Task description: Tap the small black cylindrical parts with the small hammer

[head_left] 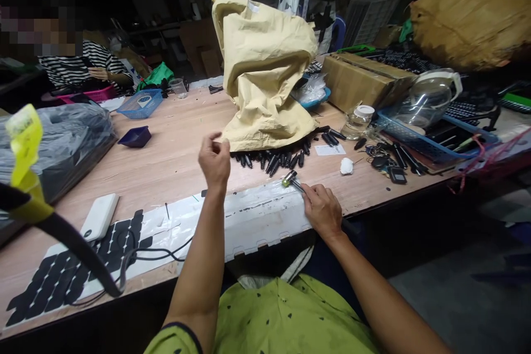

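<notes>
**Hammer [292,180] held by the right hand [323,210], head over the sheet [265,215]**

Hammer located at the near edge of the worktop [174,144], just in front of the black pieces [271,163]. Handle enclosed by the right hand; head and a short length of shaft left exposed beyond the fingers, presumably so that the head is unobstructed. Contact between head and sheet could not be determined.

Left hand [214,163] raised at the lower left corner of the sack [269,83]. Fingers curled, with only a narrow gap to the thumb; whether the sack's edge is pinched cannot be told.

Black pieces heaped along the sack's lower edge, probably placed there for easy reach. Sheet laid along the near edge, possibly as protection for the worktop. Basket [418,139] and jug [427,99] set off to the right, apparently to leave the working area free.
</notes>
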A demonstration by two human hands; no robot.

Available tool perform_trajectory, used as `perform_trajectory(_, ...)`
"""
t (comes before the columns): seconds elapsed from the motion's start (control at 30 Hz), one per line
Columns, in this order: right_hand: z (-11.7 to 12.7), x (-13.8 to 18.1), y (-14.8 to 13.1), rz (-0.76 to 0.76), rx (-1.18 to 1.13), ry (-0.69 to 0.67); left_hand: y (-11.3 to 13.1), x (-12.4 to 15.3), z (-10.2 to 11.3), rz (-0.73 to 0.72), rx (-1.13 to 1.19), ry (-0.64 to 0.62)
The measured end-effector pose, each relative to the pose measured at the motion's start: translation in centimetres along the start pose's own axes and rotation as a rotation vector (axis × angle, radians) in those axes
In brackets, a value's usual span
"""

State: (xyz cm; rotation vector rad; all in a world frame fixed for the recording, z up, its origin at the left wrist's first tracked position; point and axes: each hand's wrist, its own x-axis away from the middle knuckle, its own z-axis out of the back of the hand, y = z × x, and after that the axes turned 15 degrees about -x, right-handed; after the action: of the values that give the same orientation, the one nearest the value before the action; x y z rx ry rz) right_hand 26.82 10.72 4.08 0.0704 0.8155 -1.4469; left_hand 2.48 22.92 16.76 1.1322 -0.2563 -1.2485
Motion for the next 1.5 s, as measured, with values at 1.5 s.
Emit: perform_trajectory(1.5,1.2,0.2,-4.9,0.000,-0.662,-0.124,-5.4,10.2,-2.6,-0.246,-0.494,-0.642)
